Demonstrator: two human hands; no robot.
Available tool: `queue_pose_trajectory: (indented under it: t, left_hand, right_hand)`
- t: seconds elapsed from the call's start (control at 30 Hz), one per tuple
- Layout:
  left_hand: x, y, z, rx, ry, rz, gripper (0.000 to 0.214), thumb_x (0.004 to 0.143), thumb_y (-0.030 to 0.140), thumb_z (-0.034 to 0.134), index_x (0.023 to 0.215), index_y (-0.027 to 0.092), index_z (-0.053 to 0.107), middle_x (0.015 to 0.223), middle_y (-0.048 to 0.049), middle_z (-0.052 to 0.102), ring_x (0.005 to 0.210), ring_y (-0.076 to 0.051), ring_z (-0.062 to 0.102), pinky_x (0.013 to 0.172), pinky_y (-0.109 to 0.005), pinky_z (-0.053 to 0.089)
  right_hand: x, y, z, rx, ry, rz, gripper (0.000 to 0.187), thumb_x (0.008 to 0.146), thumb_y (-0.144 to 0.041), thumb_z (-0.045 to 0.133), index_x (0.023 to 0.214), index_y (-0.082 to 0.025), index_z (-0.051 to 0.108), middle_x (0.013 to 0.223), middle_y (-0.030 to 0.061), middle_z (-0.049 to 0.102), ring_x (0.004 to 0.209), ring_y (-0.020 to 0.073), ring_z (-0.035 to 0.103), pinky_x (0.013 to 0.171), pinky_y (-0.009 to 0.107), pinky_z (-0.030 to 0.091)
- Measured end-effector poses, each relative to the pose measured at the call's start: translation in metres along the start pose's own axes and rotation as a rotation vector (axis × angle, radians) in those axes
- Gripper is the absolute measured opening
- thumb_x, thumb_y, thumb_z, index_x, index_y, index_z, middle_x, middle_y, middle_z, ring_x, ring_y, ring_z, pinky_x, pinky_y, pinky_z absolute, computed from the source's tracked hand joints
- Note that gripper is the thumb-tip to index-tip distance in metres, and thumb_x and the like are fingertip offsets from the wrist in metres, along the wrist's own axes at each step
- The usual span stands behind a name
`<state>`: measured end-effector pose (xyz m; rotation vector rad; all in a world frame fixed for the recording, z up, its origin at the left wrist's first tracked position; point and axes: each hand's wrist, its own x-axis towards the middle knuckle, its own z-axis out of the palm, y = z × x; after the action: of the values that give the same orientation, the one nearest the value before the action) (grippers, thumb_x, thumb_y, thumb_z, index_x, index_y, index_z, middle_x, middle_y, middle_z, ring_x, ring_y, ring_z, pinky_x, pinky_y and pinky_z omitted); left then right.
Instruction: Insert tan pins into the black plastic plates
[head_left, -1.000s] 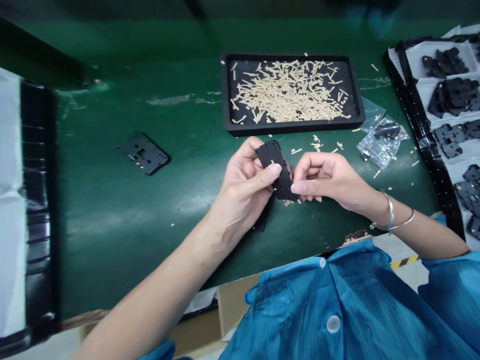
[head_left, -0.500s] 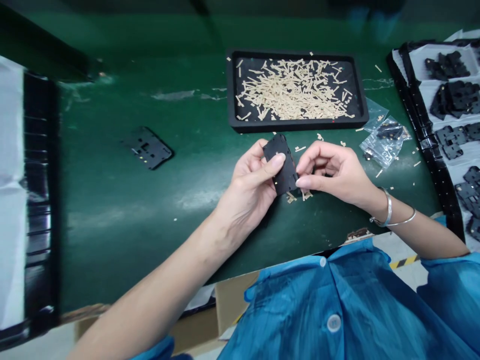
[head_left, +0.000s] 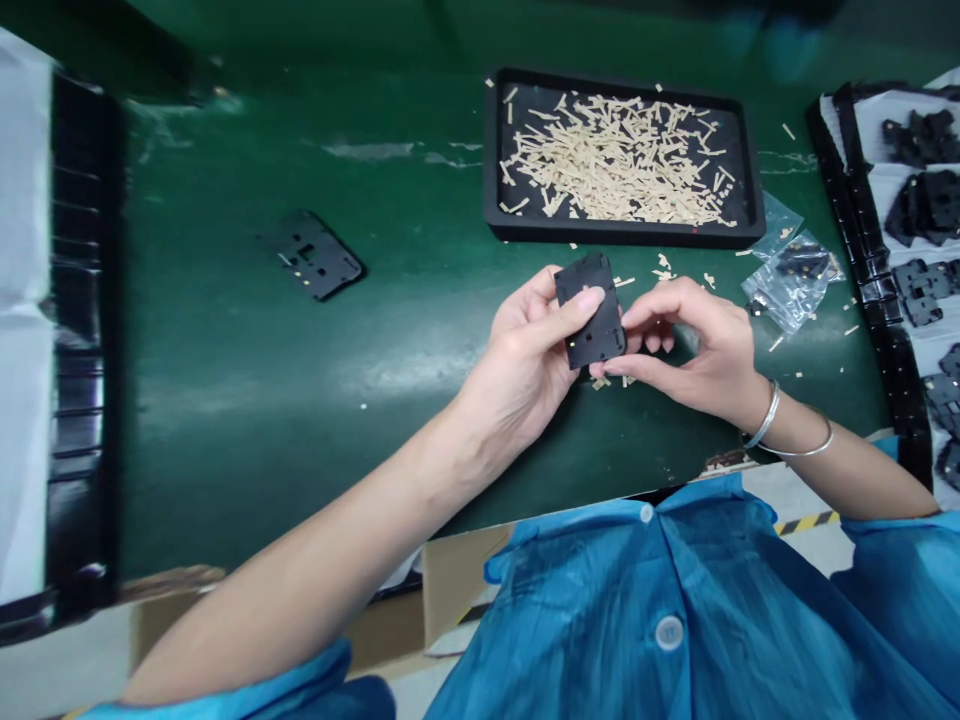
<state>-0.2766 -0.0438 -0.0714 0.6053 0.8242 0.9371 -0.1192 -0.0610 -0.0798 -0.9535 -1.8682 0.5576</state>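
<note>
My left hand (head_left: 536, 345) is closed around a flat black plastic plate (head_left: 592, 330) with small cut-outs, its thumb lying across the face. Thumb and fingertips of my right hand (head_left: 690, 345) touch the plate's right and lower right edge, pinching it there. Whether some small piece sits between those fingertips is hidden. A similar black plastic plate (head_left: 319, 257), with slots and small brass-coloured spots, lies on the green table to the left.
A shallow black tray (head_left: 626, 236) of cream strips stands behind my hands. Loose strips and clear plastic bags (head_left: 795, 280) lie to its right. Black parts fill a paper-lined crate (head_left: 877, 270) at the right; another black-edged crate (head_left: 82, 350) borders the left.
The view has shifted, so the table's things sit farther right and higher. The right fingers have closed in on the plate's lower edge; the left hand keeps its hold.
</note>
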Motion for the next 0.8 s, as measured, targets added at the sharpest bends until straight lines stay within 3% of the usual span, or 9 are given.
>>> queue_pose_trajectory:
  t: [0.13, 0.3, 0.4, 0.57, 0.8]
  left_hand:
    - [0.003, -0.001, -0.003, -0.003, 0.028, 0.022, 0.022, 0.072, 0.014, 0.074, 0.071, 0.018, 0.052, 0.068, 0.0032, 0.06, 0.057, -0.009, 0.058, 0.05, -0.019, 0.049]
    - [0.002, 0.0, -0.001, 0.035, 0.086, 0.098, 0.024, 0.07, 0.015, 0.076, 0.068, 0.02, 0.052, 0.066, 0.0047, 0.059, 0.055, -0.008, 0.053, 0.052, -0.019, 0.049]
    - [0.0, 0.001, 0.0, 0.035, 0.123, 0.195, 0.026, 0.068, 0.016, 0.079, 0.067, 0.021, 0.053, 0.064, 0.0058, 0.057, 0.055, -0.008, 0.051, 0.051, -0.019, 0.047]
    - [0.001, 0.0, 0.0, 0.029, 0.133, 0.267, 0.031, 0.064, 0.017, 0.083, 0.066, 0.021, 0.052, 0.063, 0.0064, 0.056, 0.054, -0.007, 0.049, 0.052, -0.019, 0.048]
    - [0.0, -0.004, -0.002, 0.153, 0.12, 0.382, 0.035, 0.068, 0.023, 0.083, 0.07, 0.021, 0.048, 0.068, 0.0051, 0.054, 0.066, -0.01, 0.058, 0.06, -0.022, 0.05]
  right_hand:
    - [-0.001, 0.002, 0.0, -0.224, 0.022, -0.166, 0.02, 0.085, -0.038, 0.069, 0.085, -0.019, 0.063, 0.064, -0.0019, 0.063, 0.055, 0.0107, 0.055, 0.054, 0.025, 0.048]
    - [-0.002, 0.004, -0.002, -0.349, 0.002, -0.127, 0.025, 0.083, -0.043, 0.07, 0.087, -0.018, 0.065, 0.063, -0.001, 0.063, 0.057, 0.0125, 0.056, 0.055, 0.027, 0.047]
    - [-0.001, 0.005, -0.004, -0.265, -0.038, 0.024, 0.032, 0.079, -0.048, 0.072, 0.087, -0.018, 0.065, 0.062, -0.0022, 0.061, 0.054, 0.0106, 0.052, 0.056, 0.026, 0.046]
    - [0.003, 0.0, -0.006, 0.142, -0.172, 0.398, 0.034, 0.074, -0.048, 0.075, 0.079, -0.017, 0.062, 0.061, -0.0042, 0.059, 0.05, 0.007, 0.047, 0.047, 0.022, 0.04]
    - [0.008, -0.004, -0.006, 0.396, -0.175, 0.617, 0.033, 0.069, -0.043, 0.078, 0.069, -0.017, 0.058, 0.062, -0.0028, 0.06, 0.056, 0.0084, 0.055, 0.049, 0.021, 0.04]
